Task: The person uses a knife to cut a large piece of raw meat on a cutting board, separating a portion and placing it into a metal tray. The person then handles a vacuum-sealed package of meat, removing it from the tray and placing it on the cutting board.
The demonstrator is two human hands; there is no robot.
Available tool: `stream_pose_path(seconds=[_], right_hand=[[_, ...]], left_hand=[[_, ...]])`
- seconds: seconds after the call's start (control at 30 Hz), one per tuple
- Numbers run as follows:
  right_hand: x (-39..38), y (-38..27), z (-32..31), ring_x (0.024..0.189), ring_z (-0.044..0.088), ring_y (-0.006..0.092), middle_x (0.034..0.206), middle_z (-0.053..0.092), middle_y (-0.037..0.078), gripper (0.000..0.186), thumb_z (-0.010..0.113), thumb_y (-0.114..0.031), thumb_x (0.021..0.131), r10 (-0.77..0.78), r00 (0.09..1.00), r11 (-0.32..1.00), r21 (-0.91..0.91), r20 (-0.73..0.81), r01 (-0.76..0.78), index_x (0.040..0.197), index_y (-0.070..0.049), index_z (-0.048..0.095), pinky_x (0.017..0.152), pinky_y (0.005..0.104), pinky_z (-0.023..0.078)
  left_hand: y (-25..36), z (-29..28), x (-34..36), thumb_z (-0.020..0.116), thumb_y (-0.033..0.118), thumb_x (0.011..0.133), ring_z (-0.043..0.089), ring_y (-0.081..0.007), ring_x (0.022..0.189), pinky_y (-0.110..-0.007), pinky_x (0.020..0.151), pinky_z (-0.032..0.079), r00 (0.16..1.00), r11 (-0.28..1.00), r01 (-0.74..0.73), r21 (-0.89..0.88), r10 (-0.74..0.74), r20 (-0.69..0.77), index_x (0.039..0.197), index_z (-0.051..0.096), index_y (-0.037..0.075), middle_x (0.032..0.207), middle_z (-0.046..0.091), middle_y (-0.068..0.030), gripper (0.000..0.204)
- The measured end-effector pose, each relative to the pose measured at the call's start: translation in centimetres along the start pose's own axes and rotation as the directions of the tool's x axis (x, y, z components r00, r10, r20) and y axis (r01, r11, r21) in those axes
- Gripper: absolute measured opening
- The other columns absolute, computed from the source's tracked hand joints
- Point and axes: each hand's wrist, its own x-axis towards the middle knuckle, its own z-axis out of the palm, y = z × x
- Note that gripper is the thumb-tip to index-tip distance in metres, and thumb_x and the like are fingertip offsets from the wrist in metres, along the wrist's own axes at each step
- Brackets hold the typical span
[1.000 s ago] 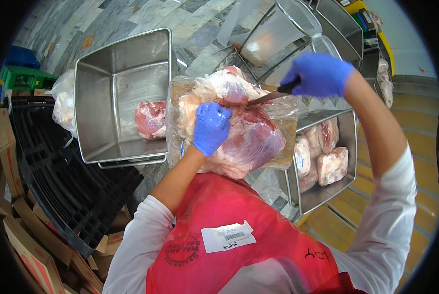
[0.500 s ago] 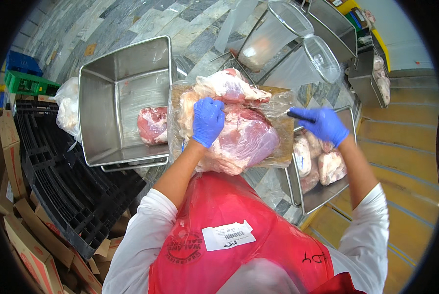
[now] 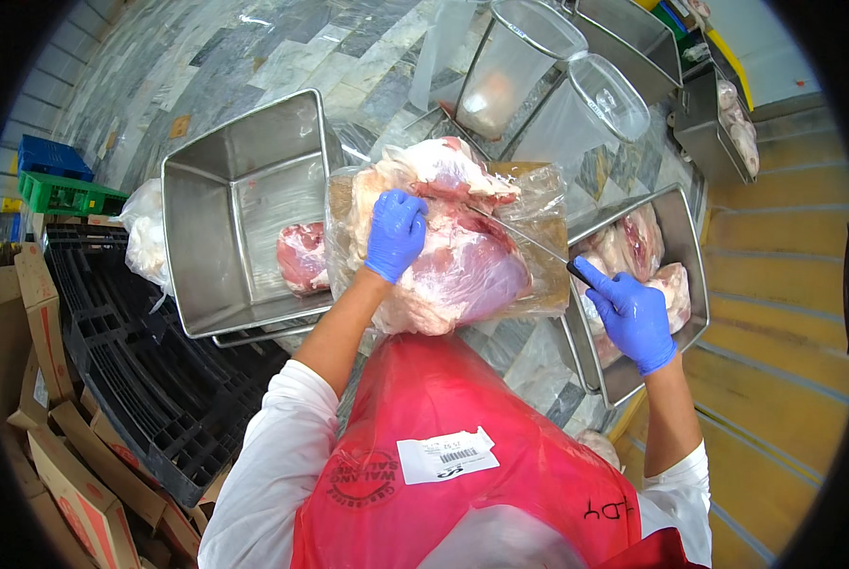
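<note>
A large piece of raw meat with white fat (image 3: 462, 270) lies on a plastic-covered brown board (image 3: 543, 194), split along its upper part. My blue-gloved left hand (image 3: 396, 232) grips the meat's fatty left side with curled fingers. At the lower right of the board, my blue-gloved right hand (image 3: 635, 321) is closed on a knife's black handle, index finger extended along it. The thin blade (image 3: 529, 238) slants up-left, its far end in the cut between the upper and lower portions. A smaller meat piece (image 3: 299, 256) sits in the steel tub (image 3: 187, 213) at left.
A second steel tub (image 3: 692, 256) holds packed meat at right. Behind stand clear-bag holders (image 3: 538, 28) and more steel containers (image 3: 704, 114). Black pallets (image 3: 130, 360), cardboard (image 3: 73, 474), green and blue crates (image 3: 69, 190) and a white bag (image 3: 145, 237) are at left.
My right hand has come down toward me, swinging the knife's handle low at the right, blade now slanting up into the cut. My left hand stays on the meat, slightly shifted.
</note>
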Motion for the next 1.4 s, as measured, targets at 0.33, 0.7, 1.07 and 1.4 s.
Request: stream_pose_path(seconds=[0.33, 0.7, 1.07, 1.4], right_hand=[[2.1, -2.9, 2.3, 0.065, 0.066, 0.0330, 0.078, 0.064, 0.014, 0.055, 0.065, -0.027, 0.097, 0.063, 0.997, 0.997, -0.039, 0.033, -0.062, 0.149, -0.040, 0.053, 0.057, 0.0457, 0.054], [11.9, -3.8, -3.8, 0.067, 0.068, 0.0347, 0.077, 0.069, 0.014, 0.037, 0.060, -0.022, 0.097, -0.242, 0.944, 0.951, -0.138, 0.224, 0.276, 0.133, -0.023, 0.065, 0.057, 0.0480, 0.052], [28.7, 1.7, -5.0, 0.061, 0.065, 0.0183, 0.086, 0.076, 0.010, 0.039, 0.072, -0.012, 0.094, -0.299, 0.669, 0.935, 0.348, 0.680, 0.064, 0.133, -0.017, 0.072, 0.058, 0.0349, 0.054], [23.7, 9.1, 4.0, 0.056, 0.055, 0.0067, 0.072, 0.065, 0.000, 0.042, 0.077, -0.021, 0.094, -0.170, 0.614, 0.676, 0.544, 0.771, -0.496, 0.135, -0.016, 0.071, 0.048, 0.0252, 0.040]], left_hand=[[-0.4, 0.3, 0.8, 0.064, 0.006, 0.083, 0.056, -0.0370, 0.095, -0.049, 0.084, 0.044, 0.992, 0.966, 0.061, 0.252, -0.087, 0.092, 0.105, 0.065, 0.009, 0.095, 0.058, -0.0158, 0.023], [-0.3, 0.3, 0.5, 0.065, 0.003, 0.077, 0.057, -0.0348, 0.086, -0.047, 0.080, 0.045, 0.999, 0.999, 0.006, 0.038, -0.004, -0.039, 0.089, 0.063, 0.010, 0.086, 0.057, -0.0120, 0.014], [-0.5, -0.3, -0.3, 0.065, 0.001, 0.076, 0.054, -0.0347, 0.084, -0.046, 0.079, 0.046, 0.995, 0.998, 0.065, -0.008, -0.065, -0.073, 0.087, 0.061, 0.009, 0.085, 0.053, -0.0114, 0.015], [0.2, -0.2, 0.1, 0.062, -0.006, 0.077, 0.059, -0.0350, 0.083, -0.044, 0.076, 0.050, 0.957, 0.976, 0.192, -0.105, -0.210, -0.203, 0.086, 0.065, 0.006, 0.083, 0.060, -0.0131, 0.015]])
